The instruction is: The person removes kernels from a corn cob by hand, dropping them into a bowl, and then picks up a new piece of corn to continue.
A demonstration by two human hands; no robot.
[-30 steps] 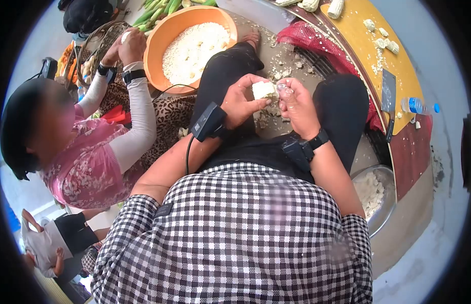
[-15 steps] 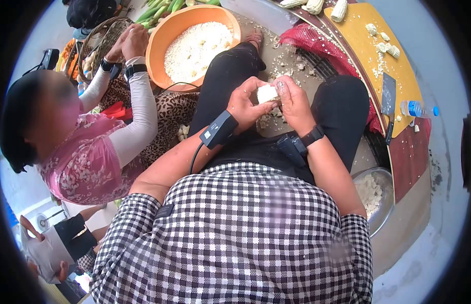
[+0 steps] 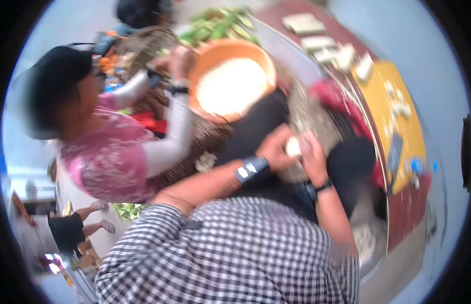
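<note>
From 1 to 4 o'clock of the piece curves the bench (image 3: 408, 218), carrying cobs (image 3: 365, 67), a yellow board (image 3: 414, 126) and, at 3, a cleaver (image 3: 395, 152). The orange basin (image 3: 195, 83) sits at 11, a leg (image 3: 258, 121) between; a blurred bowl (image 3: 365, 243) at 5. The left hand (image 3: 277, 148) and right hand (image 3: 313, 158) close narrowly around the small whitish piece (image 3: 293, 147). Since the earlier frame, more cobs show.

1 small, pale piece of corn (image 3: 293, 147), rounded and blurred in outline, is held between the left hand (image 3: 276, 149) and right hand (image 3: 313, 158).
</note>
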